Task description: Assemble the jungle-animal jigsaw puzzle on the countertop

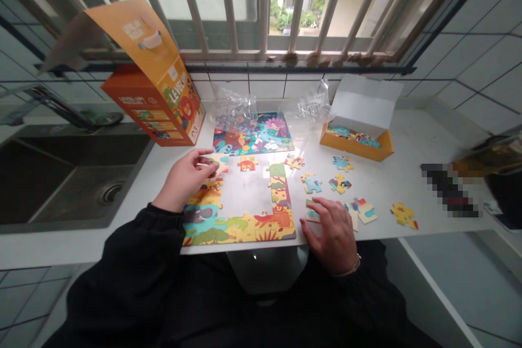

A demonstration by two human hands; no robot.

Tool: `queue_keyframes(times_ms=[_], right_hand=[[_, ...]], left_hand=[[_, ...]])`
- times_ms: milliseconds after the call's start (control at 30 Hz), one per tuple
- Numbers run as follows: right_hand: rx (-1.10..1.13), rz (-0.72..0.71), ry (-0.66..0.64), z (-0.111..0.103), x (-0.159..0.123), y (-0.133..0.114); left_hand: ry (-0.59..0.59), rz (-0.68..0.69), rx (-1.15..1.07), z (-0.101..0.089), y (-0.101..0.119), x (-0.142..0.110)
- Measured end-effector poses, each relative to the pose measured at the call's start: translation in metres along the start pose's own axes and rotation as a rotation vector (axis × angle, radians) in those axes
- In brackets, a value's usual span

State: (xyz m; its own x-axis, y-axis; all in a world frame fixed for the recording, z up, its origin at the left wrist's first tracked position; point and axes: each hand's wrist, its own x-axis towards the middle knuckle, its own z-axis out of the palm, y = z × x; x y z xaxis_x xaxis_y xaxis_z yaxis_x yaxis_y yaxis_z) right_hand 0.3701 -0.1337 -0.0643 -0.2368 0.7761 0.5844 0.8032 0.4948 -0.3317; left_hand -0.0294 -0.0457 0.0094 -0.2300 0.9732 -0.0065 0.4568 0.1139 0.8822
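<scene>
My left hand [185, 179] is at the upper left of a partly joined jigsaw frame [236, 228], thumb and fingers closed on a pale puzzle piece [221, 162]. That frame shows a hippo, a crocodile and a lion, around a bare middle. At its top, a loose orange puzzle piece [247, 163] lies apart from both sides. My right hand [333, 234] rests on the counter to the right, fingers apart. Its fingertips touch a flat piece with green and blue [312, 212], partly hidden beneath them. Beside this hand lie pale pieces [365, 210], some overlapping.
Several loose pieces [312, 183] lie to the right, with a yellow one [403, 214] farther out. Behind are a finished-looking dark puzzle [265, 138], plastic wrap [312, 103], an open box of pieces [354, 147] and a tall orange box [163, 103]. A sink [122, 206] is left.
</scene>
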Motion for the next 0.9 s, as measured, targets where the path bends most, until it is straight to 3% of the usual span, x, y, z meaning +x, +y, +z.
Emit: queue_keyframes(times_ms=[67, 200, 333, 567, 800, 900], right_hand=[[-0.024, 0.007, -0.006, 0.001, 0.0, -0.003], [-0.033, 0.013, -0.011, 0.001, 0.0, -0.005], [-0.049, 0.022, -0.021, 0.001, 0.0, -0.005], [-0.082, 0.008, -0.033, 0.002, 0.001, -0.006], [-0.089, 0.011, -0.021, 0.003, 0.002, -0.007], [-0.085, 0.019, -0.028, 0.002, 0.001, -0.007]], left_hand=[[-0.044, 0.012, 0.149, -0.007, -0.011, 0.014], [-0.023, 0.23, 0.492, -0.015, -0.032, 0.022], [0.014, 0.308, 0.581, -0.022, -0.042, 0.022], [0.021, 0.229, 0.469, -0.02, -0.042, 0.023], [0.054, 0.033, -0.032, -0.014, -0.041, 0.02], [0.086, 0.032, 0.029, -0.014, -0.039, 0.02]])
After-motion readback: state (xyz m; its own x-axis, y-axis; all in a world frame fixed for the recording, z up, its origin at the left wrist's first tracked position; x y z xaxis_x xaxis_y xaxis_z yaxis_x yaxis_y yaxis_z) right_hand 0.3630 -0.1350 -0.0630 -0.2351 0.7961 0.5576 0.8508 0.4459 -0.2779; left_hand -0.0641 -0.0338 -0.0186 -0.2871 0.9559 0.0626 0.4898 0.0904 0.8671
